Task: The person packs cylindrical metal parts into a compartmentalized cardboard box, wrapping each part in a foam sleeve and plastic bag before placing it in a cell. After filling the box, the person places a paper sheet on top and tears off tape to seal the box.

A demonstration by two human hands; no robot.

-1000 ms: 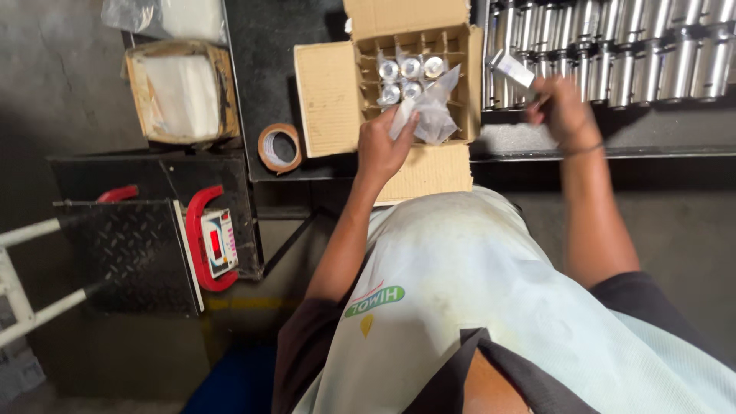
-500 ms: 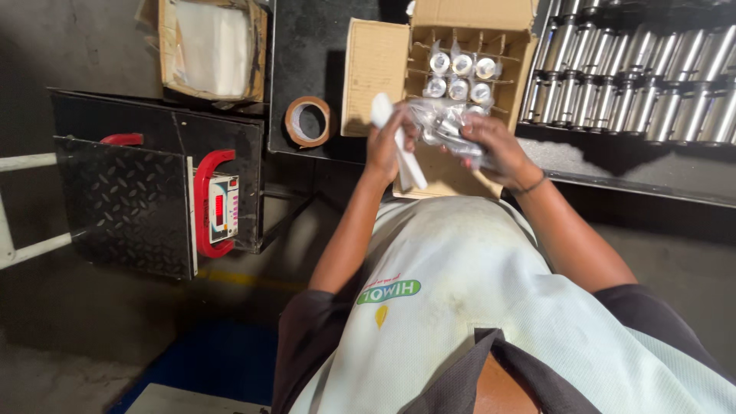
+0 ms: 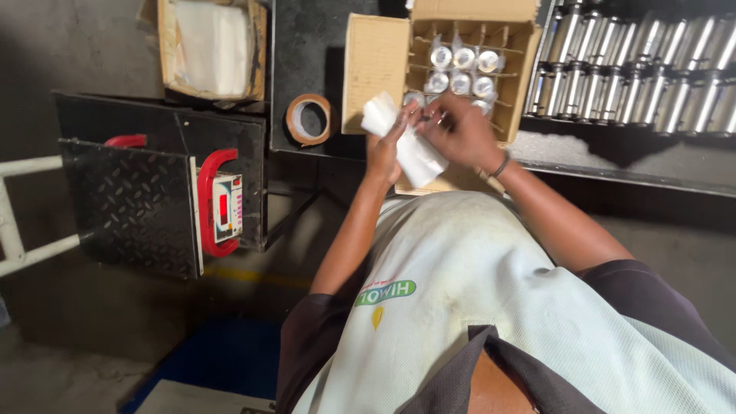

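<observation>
Both hands meet just in front of the open brown cardboard carton with its cardboard divider grid, which stands on the dark worktop near its front edge. The left hand has its fingers wrapped around a clear, whitish plastic sleeve bag, which hangs down from the grip towards the person's pale apron. The right hand has its fingers bunched at the bag's upper end; whether they pinch a metal part inside it cannot be told.

In the carton, about six bagged shiny cylindrical metal parts already stand upright in cells at the middle of the grid; the cells along the far edge and the right side look unfilled, so the packing appears well short of done. To the right of the carton, many unwrapped silver cylinders lie in a row. A roll of brown packing tape lies just left of the carton, untouched.
</observation>
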